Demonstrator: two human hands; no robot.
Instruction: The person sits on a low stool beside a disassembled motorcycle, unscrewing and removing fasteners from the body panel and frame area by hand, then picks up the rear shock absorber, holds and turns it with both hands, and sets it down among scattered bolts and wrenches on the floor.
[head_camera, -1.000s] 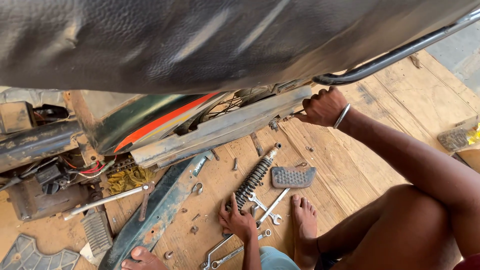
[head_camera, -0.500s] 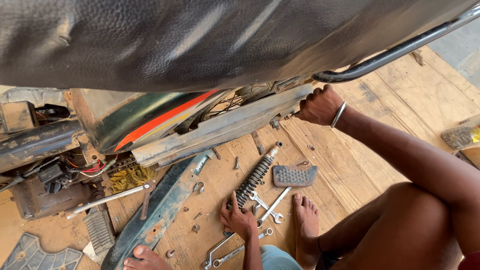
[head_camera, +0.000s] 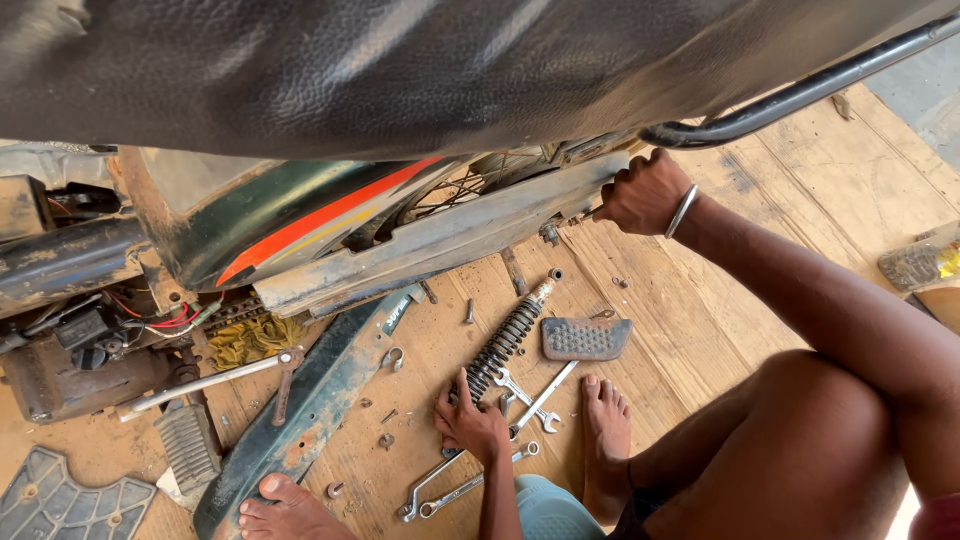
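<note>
My right hand (head_camera: 640, 195), with a metal bangle on the wrist, is closed around the rear end of a grey, dusty chain guard (head_camera: 440, 240) on a motorcycle. My left hand (head_camera: 470, 425) rests low on the wooden floor, fingers spread, touching the bottom end of a loose shock absorber (head_camera: 510, 335) with a black spring. Two crossed spanners (head_camera: 540, 395) lie just right of that hand. Another pair of long spanners (head_camera: 440, 490) lies below it.
The black seat (head_camera: 400, 60) and grab rail (head_camera: 800, 95) fill the top. A rubber foot pad (head_camera: 585, 338), a green side panel (head_camera: 320, 400), loose bolts, a footpeg (head_camera: 185, 440) and a grid cover (head_camera: 70, 500) lie on the boards. My bare feet (head_camera: 605, 420) rest nearby.
My left hand has crept slightly up the floor toward the shock absorber's lower end. My right hand keeps its grip on the chain guard.
</note>
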